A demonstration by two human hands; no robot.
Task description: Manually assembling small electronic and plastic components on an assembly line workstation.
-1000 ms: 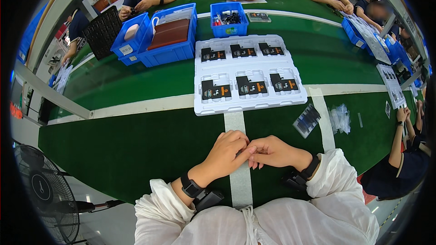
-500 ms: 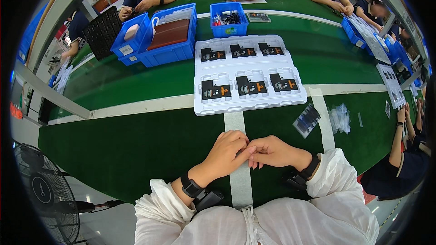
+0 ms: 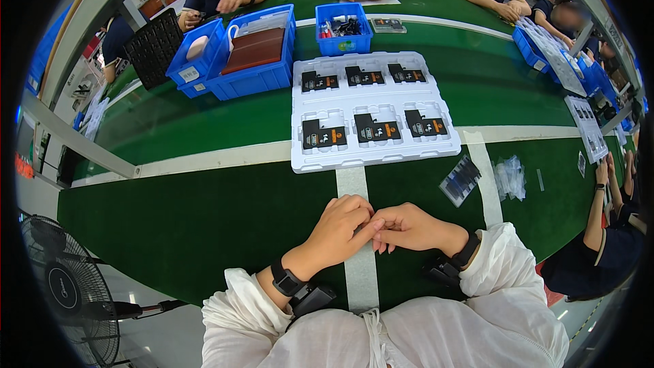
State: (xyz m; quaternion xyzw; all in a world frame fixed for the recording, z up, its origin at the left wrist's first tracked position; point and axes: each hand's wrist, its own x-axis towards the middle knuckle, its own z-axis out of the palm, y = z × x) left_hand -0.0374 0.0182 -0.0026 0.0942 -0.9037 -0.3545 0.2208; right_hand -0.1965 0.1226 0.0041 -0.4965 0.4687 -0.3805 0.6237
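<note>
My left hand [image 3: 340, 225] and my right hand [image 3: 411, 227] rest together over the near part of the green table. Both have curled fingers, and their fingertips and thumbs touch each other. Nothing shows between them, though the palms are hidden. Beyond them lies a white plastic tray [image 3: 371, 97] with several black, L-shaped phone batteries [image 3: 377, 130] seated in two rows of pockets. To the right of my hands is a clear case of dark strips [image 3: 460, 180], with a pile of clear plastic film pieces [image 3: 509, 178] beside it.
Blue bins [image 3: 253, 84] holding a brown folder [image 3: 255, 50] stand at the back left. A smaller blue bin [image 3: 345, 45] of small parts sits behind the tray. Co-workers sit along the far and right sides. A fan [image 3: 65, 286] stands left of the table; metal posts frame the sides.
My hands and the tray stay where they were. At the back left, a co-worker's hand has lifted a little and moved right. Another person's arm at the far left has shifted.
</note>
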